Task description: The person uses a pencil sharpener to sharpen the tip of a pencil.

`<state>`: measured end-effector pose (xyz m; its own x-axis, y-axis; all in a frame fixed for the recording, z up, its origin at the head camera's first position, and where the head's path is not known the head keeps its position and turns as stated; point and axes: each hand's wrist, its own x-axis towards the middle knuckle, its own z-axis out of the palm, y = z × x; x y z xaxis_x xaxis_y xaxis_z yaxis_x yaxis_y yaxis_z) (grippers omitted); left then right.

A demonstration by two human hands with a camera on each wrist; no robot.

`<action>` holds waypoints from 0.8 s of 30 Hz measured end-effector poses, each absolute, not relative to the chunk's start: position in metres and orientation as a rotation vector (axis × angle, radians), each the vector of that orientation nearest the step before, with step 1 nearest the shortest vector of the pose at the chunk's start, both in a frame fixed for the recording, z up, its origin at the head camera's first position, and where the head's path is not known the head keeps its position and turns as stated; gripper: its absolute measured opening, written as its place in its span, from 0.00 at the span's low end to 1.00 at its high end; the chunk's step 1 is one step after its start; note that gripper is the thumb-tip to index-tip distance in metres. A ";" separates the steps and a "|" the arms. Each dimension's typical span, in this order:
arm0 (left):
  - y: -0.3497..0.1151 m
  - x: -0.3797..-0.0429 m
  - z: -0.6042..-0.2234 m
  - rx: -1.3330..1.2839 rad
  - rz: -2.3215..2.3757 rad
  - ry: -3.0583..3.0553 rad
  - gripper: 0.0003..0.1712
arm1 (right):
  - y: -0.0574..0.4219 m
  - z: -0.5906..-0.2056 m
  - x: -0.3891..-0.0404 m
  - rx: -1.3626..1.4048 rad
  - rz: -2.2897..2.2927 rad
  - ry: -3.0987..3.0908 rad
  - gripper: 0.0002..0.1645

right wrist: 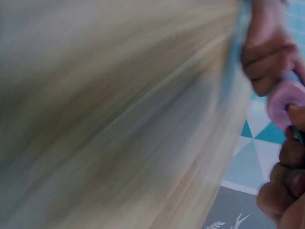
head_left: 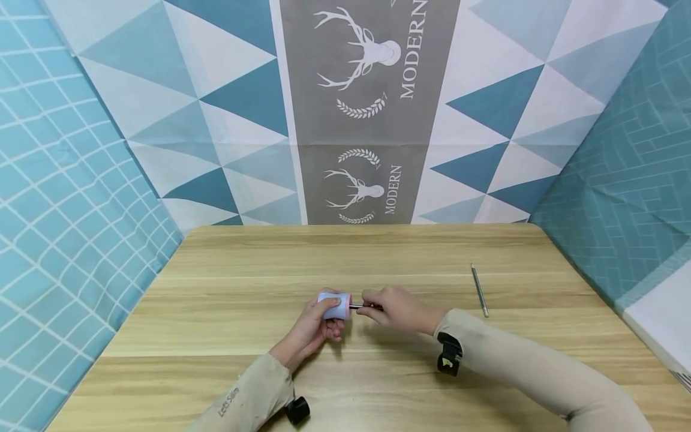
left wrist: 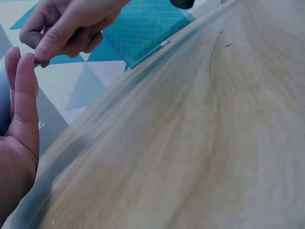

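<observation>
My left hand [head_left: 313, 326] grips a small cylindrical pencil sharpener [head_left: 336, 312], light blue with a pink end, its thumb lying over the side. The pink end faces right, toward my right hand [head_left: 398, 309]. Between curled fingers and thumb, the right hand pinches a dark pencil [head_left: 354, 306], whose far end goes into the pink end. In the right wrist view the round hole in the pink face [right wrist: 275, 109] shows close to the right fingertips. The left wrist view has the left fingers [left wrist: 26, 102] extended, with the sharpener mostly hidden behind them.
A second pencil [head_left: 479, 291], greenish grey, lies on the wooden table [head_left: 243, 258] to the right of both hands. Patterned cloth walls [head_left: 248, 108] rise behind the table and at both sides. A white surface [head_left: 661, 312] adjoins the right edge.
</observation>
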<state>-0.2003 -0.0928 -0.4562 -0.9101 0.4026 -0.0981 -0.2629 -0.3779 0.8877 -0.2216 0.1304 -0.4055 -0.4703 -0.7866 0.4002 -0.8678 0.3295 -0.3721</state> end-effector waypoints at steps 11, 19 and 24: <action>-0.094 -0.199 -0.456 0.287 2.316 1.440 0.09 | 0.134 -0.394 -0.233 0.745 2.505 -3.005 0.14; -0.097 -0.199 -0.455 0.366 2.295 1.458 0.08 | 0.141 -0.392 -0.229 1.055 2.076 -2.986 0.15; -0.096 -0.201 -0.456 0.338 2.310 1.459 0.09 | 0.148 -0.391 -0.221 1.593 0.644 -2.543 0.08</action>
